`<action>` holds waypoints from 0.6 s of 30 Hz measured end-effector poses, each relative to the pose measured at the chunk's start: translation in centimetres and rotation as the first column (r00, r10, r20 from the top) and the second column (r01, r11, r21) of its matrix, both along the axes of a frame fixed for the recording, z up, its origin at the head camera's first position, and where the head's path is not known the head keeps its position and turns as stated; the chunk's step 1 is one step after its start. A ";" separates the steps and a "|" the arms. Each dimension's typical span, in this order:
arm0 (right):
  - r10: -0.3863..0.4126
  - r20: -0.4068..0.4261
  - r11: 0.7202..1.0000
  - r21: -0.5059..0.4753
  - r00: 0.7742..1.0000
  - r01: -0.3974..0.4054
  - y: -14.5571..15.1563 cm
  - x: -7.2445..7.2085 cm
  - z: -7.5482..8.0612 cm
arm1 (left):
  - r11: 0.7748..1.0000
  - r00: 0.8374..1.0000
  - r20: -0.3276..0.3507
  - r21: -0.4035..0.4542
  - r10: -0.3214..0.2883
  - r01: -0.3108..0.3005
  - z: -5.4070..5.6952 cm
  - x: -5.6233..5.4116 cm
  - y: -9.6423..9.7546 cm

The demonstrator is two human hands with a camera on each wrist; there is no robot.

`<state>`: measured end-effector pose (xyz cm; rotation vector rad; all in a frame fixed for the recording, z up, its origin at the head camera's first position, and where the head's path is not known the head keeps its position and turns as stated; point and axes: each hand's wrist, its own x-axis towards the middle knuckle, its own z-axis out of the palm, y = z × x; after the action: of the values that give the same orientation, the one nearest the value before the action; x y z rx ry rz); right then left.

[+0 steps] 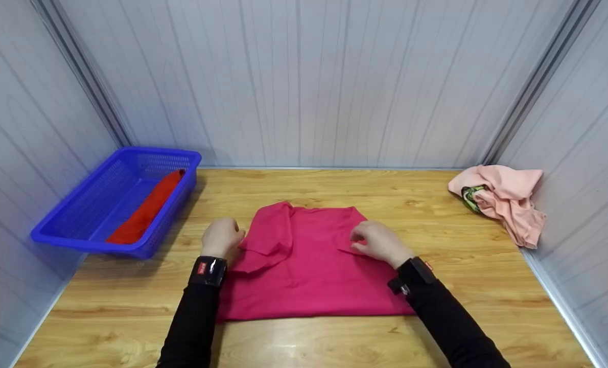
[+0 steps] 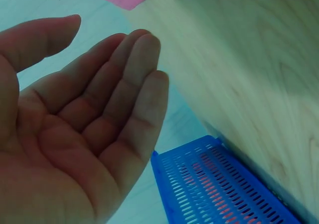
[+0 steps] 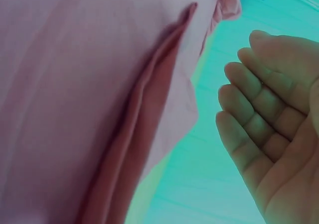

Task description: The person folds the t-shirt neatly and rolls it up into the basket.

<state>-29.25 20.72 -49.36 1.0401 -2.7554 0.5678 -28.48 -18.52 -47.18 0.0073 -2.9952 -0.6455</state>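
A bright pink shirt [image 1: 314, 271] lies partly folded on the table, its lower edge straight and a flap turned in at the left. My left hand [image 1: 221, 237] is just beside that left flap, and the left wrist view shows its loosely bent fingers [image 2: 144, 92] holding nothing. Over the shirt's upper right part is my right hand [image 1: 379, 241]. In the right wrist view its fingers [image 3: 241, 104] are slightly curled, apart from the cloth, with nothing between them and the thumb.
A blue perforated basket [image 1: 179, 204] stands at the back left with a folded red cloth [image 1: 153, 207] inside. At the far right a crumpled light pink garment [image 1: 508, 197] with a green print lies against the wall. Pale panels enclose the wooden table [image 1: 467, 296] on the left, back and right.
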 end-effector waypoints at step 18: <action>-0.013 -0.063 0.997 0.069 0.998 0.018 -2.4 -0.1 -1.1 | 0.997 0.993 0.112 0.076 -0.026 0.017 -1.2 -0.3 -0.1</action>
<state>-29.40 18.29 -50.47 1.0316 -2.7444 0.4329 -28.74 -18.63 -48.38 0.0166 -3.0815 -0.7845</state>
